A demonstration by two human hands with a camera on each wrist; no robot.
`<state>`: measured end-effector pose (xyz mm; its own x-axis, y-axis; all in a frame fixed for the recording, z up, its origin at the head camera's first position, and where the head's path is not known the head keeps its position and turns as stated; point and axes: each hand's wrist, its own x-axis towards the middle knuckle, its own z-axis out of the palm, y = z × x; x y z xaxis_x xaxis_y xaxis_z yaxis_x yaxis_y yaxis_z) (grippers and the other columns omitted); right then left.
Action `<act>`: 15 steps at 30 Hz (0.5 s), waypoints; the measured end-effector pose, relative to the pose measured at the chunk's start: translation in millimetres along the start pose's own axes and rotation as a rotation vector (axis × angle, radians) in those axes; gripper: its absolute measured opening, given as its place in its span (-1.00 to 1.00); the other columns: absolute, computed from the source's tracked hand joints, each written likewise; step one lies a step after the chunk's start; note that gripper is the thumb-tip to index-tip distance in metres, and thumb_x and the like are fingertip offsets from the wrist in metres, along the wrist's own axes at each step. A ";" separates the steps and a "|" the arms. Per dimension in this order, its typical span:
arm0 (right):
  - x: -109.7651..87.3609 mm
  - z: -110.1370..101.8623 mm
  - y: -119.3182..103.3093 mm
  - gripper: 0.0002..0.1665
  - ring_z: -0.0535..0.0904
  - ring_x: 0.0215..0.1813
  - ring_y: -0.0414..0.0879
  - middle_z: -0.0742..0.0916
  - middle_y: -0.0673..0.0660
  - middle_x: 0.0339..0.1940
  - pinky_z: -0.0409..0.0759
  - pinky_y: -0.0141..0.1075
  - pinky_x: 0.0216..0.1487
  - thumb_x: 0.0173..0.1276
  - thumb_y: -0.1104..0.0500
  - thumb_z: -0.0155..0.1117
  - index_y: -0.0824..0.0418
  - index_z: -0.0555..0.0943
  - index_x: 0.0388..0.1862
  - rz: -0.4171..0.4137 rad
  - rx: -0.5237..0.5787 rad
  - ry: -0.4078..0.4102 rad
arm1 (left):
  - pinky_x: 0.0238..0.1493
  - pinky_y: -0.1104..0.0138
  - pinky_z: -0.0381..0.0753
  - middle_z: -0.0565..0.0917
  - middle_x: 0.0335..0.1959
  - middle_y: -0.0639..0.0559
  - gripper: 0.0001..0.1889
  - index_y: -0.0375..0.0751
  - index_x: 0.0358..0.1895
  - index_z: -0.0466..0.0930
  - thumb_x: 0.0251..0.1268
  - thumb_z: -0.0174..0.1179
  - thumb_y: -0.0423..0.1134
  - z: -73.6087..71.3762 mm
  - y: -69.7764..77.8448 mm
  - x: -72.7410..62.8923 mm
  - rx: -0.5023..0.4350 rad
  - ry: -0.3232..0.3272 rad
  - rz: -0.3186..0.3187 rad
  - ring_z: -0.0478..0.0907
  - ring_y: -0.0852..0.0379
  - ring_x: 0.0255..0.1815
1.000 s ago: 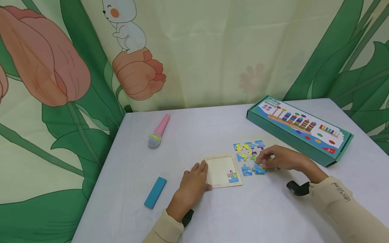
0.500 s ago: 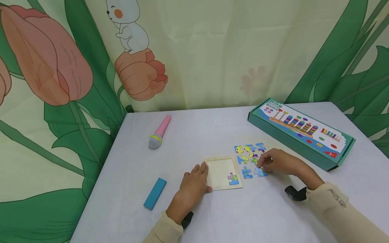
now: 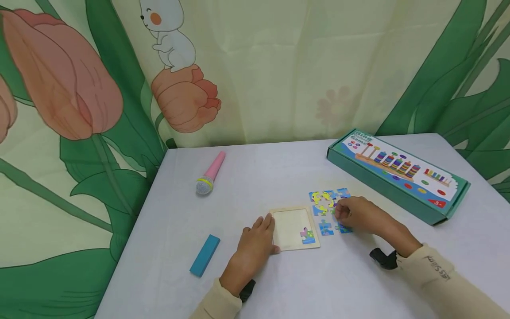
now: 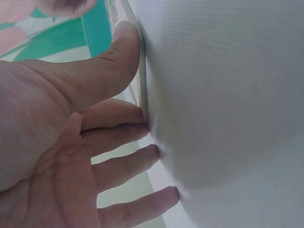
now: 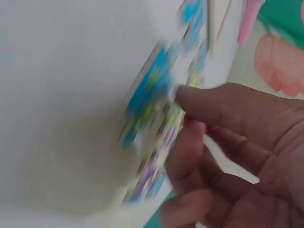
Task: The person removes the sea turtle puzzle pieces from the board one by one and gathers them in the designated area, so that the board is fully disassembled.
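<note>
My left hand (image 3: 255, 246) rests at the left side of a shallow wooden puzzle frame (image 3: 295, 208). In the left wrist view, its thumb (image 4: 124, 35) touches the frame's edge and its straight fingers (image 4: 128, 164) reach the cloth. One jigsaw piece (image 3: 308, 237) lies in the frame's lower right corner. Right of the frame, several blue and yellow jigsaw pieces (image 3: 326, 227) lie on the table. My right hand (image 3: 360, 215) is over their right side, fingers loosely curled. Its thumb and index finger are close together above a blurred blue piece (image 5: 149, 78), with nothing visible between them.
A green game box (image 3: 398, 173) lies at the back right, beyond my right hand. A pink toy microphone (image 3: 210, 173) lies at the back left. Left of my left hand is a blue block (image 3: 205, 255). A printed curtain (image 3: 271, 79) hangs behind the white table (image 3: 263, 168).
My right hand has moved slightly left and up over the loose pieces, covering more of their right side. My left hand stays at the frame, and the piece in its corner stays put.
</note>
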<state>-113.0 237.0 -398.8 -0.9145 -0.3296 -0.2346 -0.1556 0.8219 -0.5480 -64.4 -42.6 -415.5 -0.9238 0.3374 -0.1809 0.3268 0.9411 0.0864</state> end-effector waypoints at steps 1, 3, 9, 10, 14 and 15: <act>1.4 3.4 -5.1 -0.88 0.48 -0.26 -0.05 0.61 0.02 -0.37 0.51 -0.27 -0.34 0.32 0.39 0.38 0.20 0.64 -0.29 -0.021 0.002 0.010 | 0.22 0.03 0.57 0.39 0.52 -0.05 -0.16 -0.25 0.50 0.39 0.18 0.46 0.02 0.1 -0.1 -0.1 -0.005 -0.003 -0.003 0.36 -0.02 0.49; 3.3 10.8 -15.0 -0.89 0.50 -0.24 -0.07 0.65 0.00 -0.32 0.55 -0.31 -0.33 0.32 0.37 0.40 0.19 0.68 -0.23 -0.074 0.008 0.022 | 0.23 0.03 0.56 0.39 0.53 -0.05 -0.16 -0.25 0.50 0.39 0.19 0.45 0.02 0.0 0.4 0.3 -0.010 -0.005 -0.004 0.35 -0.02 0.50; 5.8 31.9 -35.7 -0.69 0.57 -0.12 -0.10 0.72 -0.03 -0.11 0.63 -0.25 -0.11 0.23 0.23 0.57 0.19 0.75 -0.04 -0.193 -0.032 0.004 | 0.24 0.05 0.55 0.37 0.54 -0.03 -0.16 -0.23 0.51 0.38 0.20 0.44 0.03 0.2 1.4 0.2 -0.003 -0.015 -0.011 0.33 -0.01 0.51; 6.1 34.2 -37.5 -0.68 0.58 -0.09 -0.09 0.71 -0.04 -0.10 0.63 -0.22 -0.06 0.21 0.22 0.60 0.18 0.76 -0.05 -0.201 -0.049 0.004 | 0.24 0.05 0.54 0.37 0.54 -0.03 -0.16 -0.23 0.51 0.38 0.20 0.44 0.03 0.1 1.6 0.2 -0.002 -0.015 -0.012 0.33 -0.01 0.51; 7.2 40.4 -41.8 -0.73 0.57 -0.05 -0.09 0.69 -0.07 -0.17 0.63 -0.12 0.04 0.15 0.22 0.64 0.12 0.80 -0.16 -0.219 -0.082 0.016 | 0.24 0.05 0.55 0.38 0.53 -0.02 -0.17 -0.22 0.51 0.38 0.20 0.44 0.03 0.0 1.3 -0.1 0.009 -0.011 -0.011 0.34 -0.01 0.51; 7.1 41.3 -42.2 -0.74 0.56 -0.04 -0.08 0.68 -0.07 -0.18 0.63 -0.11 0.05 0.14 0.22 0.64 0.12 0.80 -0.17 -0.225 -0.085 0.021 | 0.24 0.06 0.55 0.38 0.53 -0.02 -0.17 -0.22 0.51 0.39 0.20 0.44 0.03 0.0 1.1 -0.3 0.014 -0.010 -0.011 0.34 0.00 0.50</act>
<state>-97.4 180.8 -410.5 -0.8605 -0.5001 -0.0969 -0.3867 0.7650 -0.5150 -63.8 -41.7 -415.3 -0.9254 0.3271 -0.1915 0.3194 0.9450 0.0704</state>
